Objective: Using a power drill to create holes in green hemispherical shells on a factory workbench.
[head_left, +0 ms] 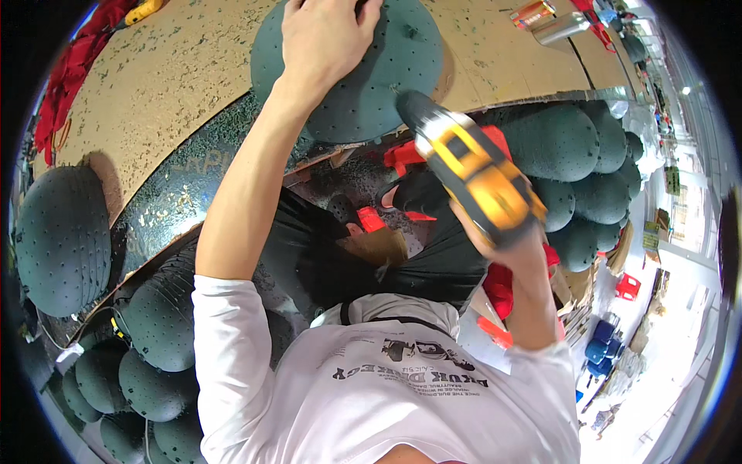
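A dark green dome dotted with small holes lies on the cardboard-covered bench at the top of the view. My left hand holds it from above, with the fingers curved over its surface and the fingertips partly cut off by the upper edge. In my right hand is a yellow and black cordless drill, slightly blurred. The drill's dark nose meets the dome's lower right edge; whether a bit enters the dome cannot be seen. My right fingers are wrapped round the grip, mostly hidden behind the tool.
Green crumbs litter the cardboard. More dotted domes stand at the left, with several stacked below; smooth domes are piled at the right. Cans lie at the far right, red cloth at the far left.
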`<state>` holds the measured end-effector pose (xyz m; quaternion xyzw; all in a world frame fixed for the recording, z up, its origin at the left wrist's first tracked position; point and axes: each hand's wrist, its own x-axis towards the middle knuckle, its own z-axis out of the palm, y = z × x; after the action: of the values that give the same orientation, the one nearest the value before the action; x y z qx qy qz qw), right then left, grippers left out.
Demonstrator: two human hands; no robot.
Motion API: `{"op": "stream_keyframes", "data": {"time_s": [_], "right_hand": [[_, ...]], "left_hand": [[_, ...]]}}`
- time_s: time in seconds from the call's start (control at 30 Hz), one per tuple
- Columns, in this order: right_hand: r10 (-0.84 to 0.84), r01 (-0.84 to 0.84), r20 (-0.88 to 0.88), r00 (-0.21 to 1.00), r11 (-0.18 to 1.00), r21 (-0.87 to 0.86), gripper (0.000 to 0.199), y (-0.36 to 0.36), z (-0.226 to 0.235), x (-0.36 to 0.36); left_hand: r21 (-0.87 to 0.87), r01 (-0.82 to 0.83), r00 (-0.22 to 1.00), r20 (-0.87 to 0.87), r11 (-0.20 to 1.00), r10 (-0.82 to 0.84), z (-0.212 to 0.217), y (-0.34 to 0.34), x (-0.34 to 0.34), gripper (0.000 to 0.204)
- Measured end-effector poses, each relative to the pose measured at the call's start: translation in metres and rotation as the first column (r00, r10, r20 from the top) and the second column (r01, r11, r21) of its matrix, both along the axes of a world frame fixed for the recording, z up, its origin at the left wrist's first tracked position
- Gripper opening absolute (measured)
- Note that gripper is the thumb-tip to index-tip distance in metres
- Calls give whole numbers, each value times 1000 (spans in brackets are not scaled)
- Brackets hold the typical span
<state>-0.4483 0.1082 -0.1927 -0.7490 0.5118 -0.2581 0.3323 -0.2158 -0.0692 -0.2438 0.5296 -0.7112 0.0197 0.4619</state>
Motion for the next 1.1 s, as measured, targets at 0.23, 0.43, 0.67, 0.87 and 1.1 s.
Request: {"op": "stream_keyframes", "data": {"time_s": [0.23, 0.43, 0.67, 0.87, 1.1], "right_hand": [[127, -333, -411, 903, 810, -482, 54, -26, -49, -28], [3, 2, 24, 1000, 975, -224, 61, -4, -62, -26], [1, -45, -176, 984, 968, -245, 70, 15, -64, -41], [-30, 20, -38, 999, 969, -245, 68, 55, -74, -58], [-121, 4, -236, 964, 896, -444, 21, 110, -108, -72]], "left_hand": [[34, -5, 1000, 8, 999, 5, 3, -3, 5, 28], [29, -14, 1000, -4, 999, 14, 6, 0, 5, 28], [64, 3, 1000, 2, 998, -3, 11, 2, 3, 28], [99, -23, 1000, 3, 995, 23, 12, 3, -1, 29], [135, -20, 1000, 5, 991, 19, 16, 5, -5, 29]]}}
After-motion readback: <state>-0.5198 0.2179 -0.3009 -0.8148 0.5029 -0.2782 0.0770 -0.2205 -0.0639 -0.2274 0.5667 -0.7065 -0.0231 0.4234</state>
